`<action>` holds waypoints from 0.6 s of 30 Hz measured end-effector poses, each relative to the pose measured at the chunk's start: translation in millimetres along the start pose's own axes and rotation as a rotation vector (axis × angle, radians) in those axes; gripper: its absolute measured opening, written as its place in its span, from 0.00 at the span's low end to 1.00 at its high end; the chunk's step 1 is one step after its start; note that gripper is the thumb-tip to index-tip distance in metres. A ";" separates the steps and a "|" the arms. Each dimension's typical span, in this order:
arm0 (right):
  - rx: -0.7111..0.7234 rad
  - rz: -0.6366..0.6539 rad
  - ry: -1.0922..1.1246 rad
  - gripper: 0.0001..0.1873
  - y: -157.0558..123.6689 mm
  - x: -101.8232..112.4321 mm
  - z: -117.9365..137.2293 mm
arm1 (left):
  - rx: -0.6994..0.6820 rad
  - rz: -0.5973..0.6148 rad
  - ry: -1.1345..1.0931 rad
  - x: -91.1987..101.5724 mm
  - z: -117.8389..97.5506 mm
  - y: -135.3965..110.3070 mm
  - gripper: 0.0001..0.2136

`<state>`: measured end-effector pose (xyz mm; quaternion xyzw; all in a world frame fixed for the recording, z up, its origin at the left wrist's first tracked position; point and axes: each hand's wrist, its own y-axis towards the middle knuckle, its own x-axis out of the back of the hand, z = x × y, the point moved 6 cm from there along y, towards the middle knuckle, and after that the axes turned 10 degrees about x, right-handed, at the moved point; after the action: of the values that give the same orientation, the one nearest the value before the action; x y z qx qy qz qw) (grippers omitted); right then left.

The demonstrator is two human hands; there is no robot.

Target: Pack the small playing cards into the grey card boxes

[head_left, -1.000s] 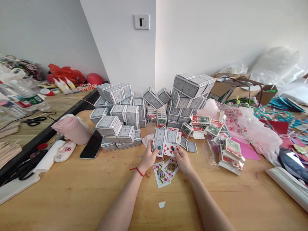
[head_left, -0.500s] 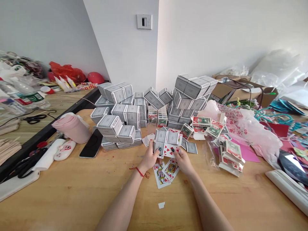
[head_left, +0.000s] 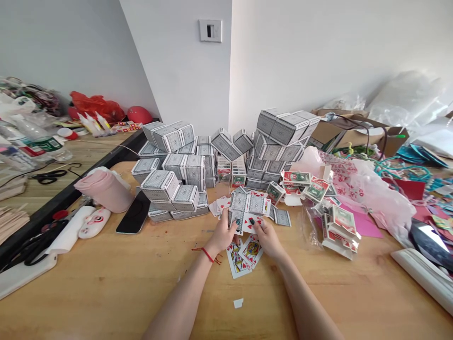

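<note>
Cards (head_left: 254,207) between hands (head_left: 224,234), apparently in both.

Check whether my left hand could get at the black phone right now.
Likely yes, once freed: the left hand holds playing cards, but only tabletop shows between it and the phone.

This place looks like a handicraft corner in an indoor room, with plain white walls (head_left: 318,52) and a square white plate (head_left: 210,30) fixed on the wall. The light-brown wooden surface (head_left: 134,293) and the neighbouring one at the left carry craft supplies: black scissors (head_left: 48,176), small white-and-yellow tubes (head_left: 92,125), thin pale wooden sticks (head_left: 11,222) and bright pink paper (head_left: 370,228).
</note>
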<state>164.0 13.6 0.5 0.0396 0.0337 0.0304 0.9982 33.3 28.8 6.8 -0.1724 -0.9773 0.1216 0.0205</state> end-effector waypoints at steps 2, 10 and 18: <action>-0.008 -0.020 -0.014 0.20 0.1 -0.2 -1.7 | -0.013 0.004 0.015 -1.8 -0.2 0.0 0.17; -0.046 -0.026 0.035 0.20 -2.1 -7.2 -0.9 | -0.112 -0.115 0.116 -3.8 -7.9 -1.8 0.12; -0.018 -0.015 0.063 0.21 -1.7 -15.7 3.4 | -0.200 -0.132 0.161 -6.0 -13.9 -3.1 0.12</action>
<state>148.7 10.7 4.7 0.0295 0.0651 0.0245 0.9971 39.0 27.1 21.1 -0.1181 -0.9889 0.0079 0.0897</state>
